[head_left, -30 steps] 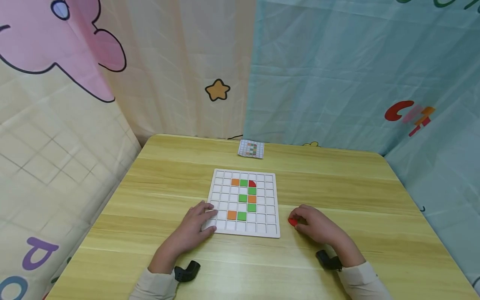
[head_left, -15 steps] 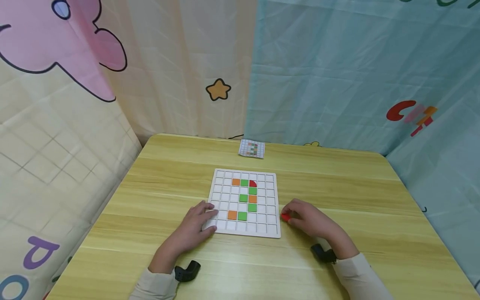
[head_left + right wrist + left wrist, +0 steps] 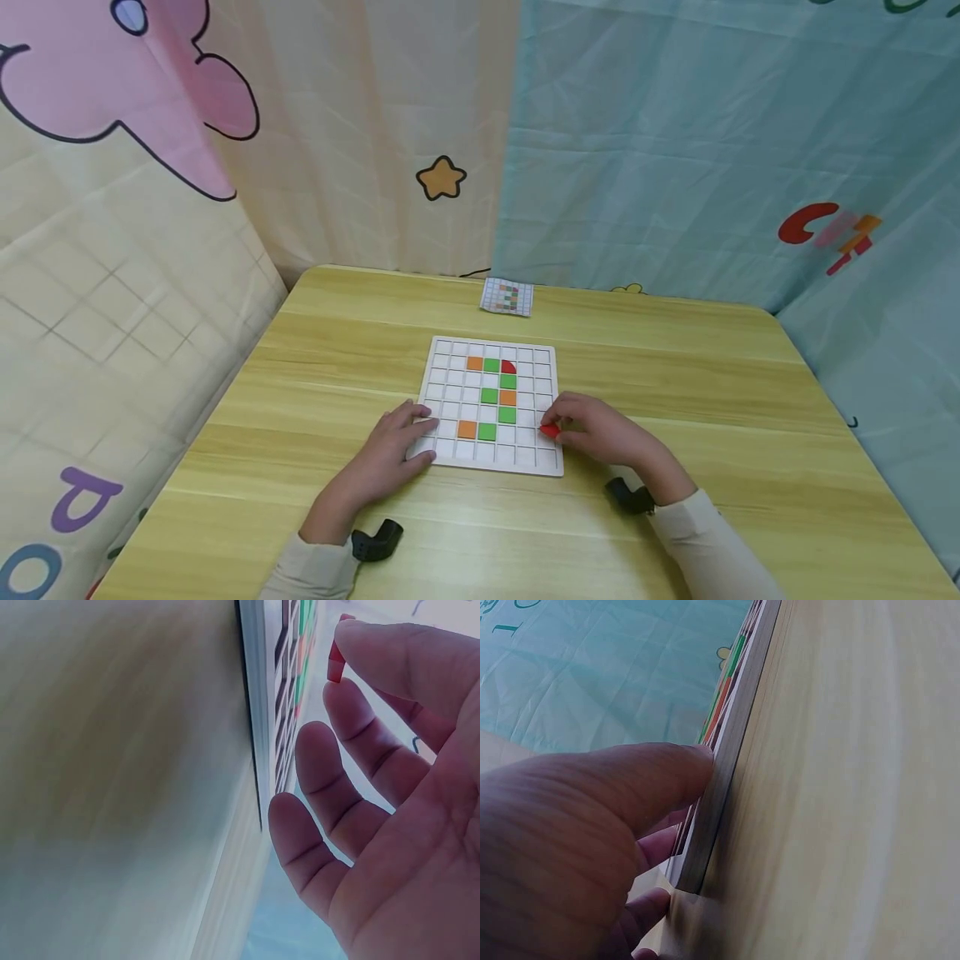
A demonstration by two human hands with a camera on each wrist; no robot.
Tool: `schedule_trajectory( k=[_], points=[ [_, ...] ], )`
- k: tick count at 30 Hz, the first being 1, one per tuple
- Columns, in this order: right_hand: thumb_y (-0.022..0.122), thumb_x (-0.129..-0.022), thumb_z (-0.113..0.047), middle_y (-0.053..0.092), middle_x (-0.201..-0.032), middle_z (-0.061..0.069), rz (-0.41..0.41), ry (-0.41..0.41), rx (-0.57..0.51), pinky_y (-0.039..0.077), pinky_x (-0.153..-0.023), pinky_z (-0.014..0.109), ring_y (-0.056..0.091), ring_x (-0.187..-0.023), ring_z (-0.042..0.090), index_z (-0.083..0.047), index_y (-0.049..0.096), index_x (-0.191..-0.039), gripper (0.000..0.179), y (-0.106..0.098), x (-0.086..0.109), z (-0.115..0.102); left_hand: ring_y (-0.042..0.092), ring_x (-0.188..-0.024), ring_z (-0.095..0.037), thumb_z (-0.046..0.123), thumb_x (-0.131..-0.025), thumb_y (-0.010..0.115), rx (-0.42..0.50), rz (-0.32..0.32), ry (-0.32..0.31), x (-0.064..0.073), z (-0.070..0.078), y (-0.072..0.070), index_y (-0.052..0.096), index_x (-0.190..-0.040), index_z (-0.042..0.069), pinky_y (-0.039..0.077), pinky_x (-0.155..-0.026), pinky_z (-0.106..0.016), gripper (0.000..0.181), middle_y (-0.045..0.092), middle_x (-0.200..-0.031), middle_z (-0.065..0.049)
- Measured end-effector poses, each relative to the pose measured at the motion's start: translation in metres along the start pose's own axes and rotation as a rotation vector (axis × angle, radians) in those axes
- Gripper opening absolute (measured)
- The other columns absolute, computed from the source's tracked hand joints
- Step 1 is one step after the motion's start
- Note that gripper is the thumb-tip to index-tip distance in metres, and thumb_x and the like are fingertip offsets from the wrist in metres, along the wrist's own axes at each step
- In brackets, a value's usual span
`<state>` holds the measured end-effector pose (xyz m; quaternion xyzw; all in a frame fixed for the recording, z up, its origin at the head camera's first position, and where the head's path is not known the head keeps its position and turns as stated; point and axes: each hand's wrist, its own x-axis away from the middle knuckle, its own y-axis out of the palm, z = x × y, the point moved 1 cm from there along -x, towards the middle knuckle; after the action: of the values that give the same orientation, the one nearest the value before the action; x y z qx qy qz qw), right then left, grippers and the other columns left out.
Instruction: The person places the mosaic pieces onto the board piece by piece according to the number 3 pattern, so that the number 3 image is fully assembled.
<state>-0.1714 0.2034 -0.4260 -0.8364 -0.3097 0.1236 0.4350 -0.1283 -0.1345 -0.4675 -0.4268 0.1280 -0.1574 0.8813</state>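
Observation:
A white grid board (image 3: pixel 531 450) lies mid-table with orange, green and red tiles set in several of its squares. Its red rounded tile (image 3: pixel 508 367) sits at the top right of this pattern. My left hand (image 3: pixel 386 450) rests on the board's left edge with fingers spread; the left wrist view shows its thumb (image 3: pixel 667 776) against the near edge. Over the right edge, my right hand (image 3: pixel 603 429) pinches a small red tile (image 3: pixel 550 431) between thumb and index finger. In the right wrist view that red piece (image 3: pixel 337 669) shows edge-on, the other fingers loosely bent.
Behind the board, near the table's far edge, lies a small printed card (image 3: pixel 506 297) with a similar coloured grid pattern. The wooden table (image 3: pixel 712 367) reaches back to cloth hangings (image 3: pixel 645 150). Black wrist devices (image 3: pixel 377 540) sit at both sleeves.
My right hand has moved left with the red tile, from the bare table beside the board to over the board's right edge. My left hand has stayed in place.

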Motion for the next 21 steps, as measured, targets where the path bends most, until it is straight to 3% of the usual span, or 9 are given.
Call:
schedule_trajectory(
  k=[21],
  points=[
    [0.068, -0.093, -0.008, 0.060, -0.104, -0.011, -0.094, -0.053, -0.028, 0.050, -0.086, 0.032, 0.055, -0.097, 0.013, -0.017, 0.073, -0.106, 0.017, 0.009, -0.031, -0.019, 0.027, -0.144, -0.039, 0.018, -0.091, 0.072, -0.005, -0.006, -0.007, 0.000, 0.000, 0.000, 0.061, -0.134, 0.003, 0.015, -0.117, -0.059, 0.047, 0.049, -0.141, -0.010]
  ],
)
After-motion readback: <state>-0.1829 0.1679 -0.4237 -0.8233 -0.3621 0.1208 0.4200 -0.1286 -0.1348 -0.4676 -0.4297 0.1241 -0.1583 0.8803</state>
